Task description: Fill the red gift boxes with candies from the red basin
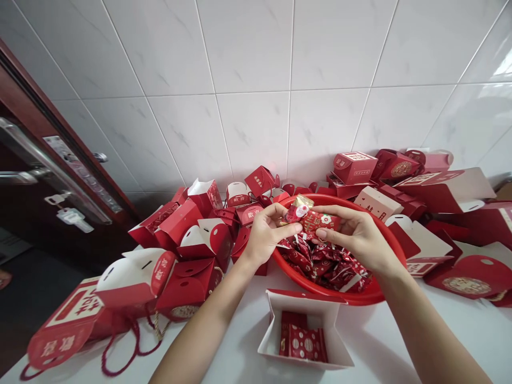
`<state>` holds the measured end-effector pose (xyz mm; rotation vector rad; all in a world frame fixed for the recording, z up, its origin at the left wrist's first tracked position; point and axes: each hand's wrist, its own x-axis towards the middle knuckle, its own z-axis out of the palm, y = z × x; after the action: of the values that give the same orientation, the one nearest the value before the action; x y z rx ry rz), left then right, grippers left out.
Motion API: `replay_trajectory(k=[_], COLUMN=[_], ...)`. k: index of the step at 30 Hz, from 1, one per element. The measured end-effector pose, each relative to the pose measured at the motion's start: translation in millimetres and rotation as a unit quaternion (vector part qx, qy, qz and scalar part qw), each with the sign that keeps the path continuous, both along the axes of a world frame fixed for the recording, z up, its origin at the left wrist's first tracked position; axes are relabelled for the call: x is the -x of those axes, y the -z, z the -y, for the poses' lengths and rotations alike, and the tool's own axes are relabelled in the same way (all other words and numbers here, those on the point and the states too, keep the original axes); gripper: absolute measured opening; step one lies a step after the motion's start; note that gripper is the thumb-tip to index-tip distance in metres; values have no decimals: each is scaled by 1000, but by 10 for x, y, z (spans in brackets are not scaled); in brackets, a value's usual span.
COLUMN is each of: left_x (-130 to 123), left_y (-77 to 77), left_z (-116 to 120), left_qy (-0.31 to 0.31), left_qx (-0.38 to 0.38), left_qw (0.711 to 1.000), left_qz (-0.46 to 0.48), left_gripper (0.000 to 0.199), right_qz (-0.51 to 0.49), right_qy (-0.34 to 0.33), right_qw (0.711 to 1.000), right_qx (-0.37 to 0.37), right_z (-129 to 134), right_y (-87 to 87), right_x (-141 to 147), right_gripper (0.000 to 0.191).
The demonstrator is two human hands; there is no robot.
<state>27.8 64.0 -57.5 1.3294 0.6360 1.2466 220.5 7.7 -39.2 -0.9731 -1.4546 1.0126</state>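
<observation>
My left hand (264, 232) pinches a small red-and-gold wrapped sweet (298, 210) between thumb and fingers. Beside it, a red packet with a white flower print (318, 221) is gripped by my right hand (358, 234). The two packets touch, and both hands are over a red plastic basin (394, 234) full of shiny red wrapped sweets (324, 264). Below the basin, nearest me, stands an open gift box (340, 341) with a white inside. Red packets lie in it, one with pale dots (306, 344).
Many red gift boxes (192, 282) crowd the white table (256, 304) left of the basin, several with cord handles (132, 346). More boxes (444, 186) are piled on the right. Behind is a tiled wall (256, 106); a dark door (40, 213) with keys (72, 216) is at left.
</observation>
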Motion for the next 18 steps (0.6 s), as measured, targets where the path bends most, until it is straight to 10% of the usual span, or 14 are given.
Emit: replay_trajectory(k=[6, 12, 18], left_x=[45, 155, 146], left_y=[-58, -115, -158], left_z=[-38, -49, 44], left_qy=[47, 90, 151], left_qx=[71, 105, 104], left_qw=[996, 986, 970], left_qz=[13, -89, -160], left_gripper=[37, 23, 16], right_qz=[8, 242, 131], right_qy=[-22, 62, 13], right_qw=[1000, 965, 989], right_qx=[-4, -77, -69], right_z=[7, -53, 5], right_y=[-41, -8, -40], right_x=[-86, -215, -23], right_gripper=[41, 30, 32])
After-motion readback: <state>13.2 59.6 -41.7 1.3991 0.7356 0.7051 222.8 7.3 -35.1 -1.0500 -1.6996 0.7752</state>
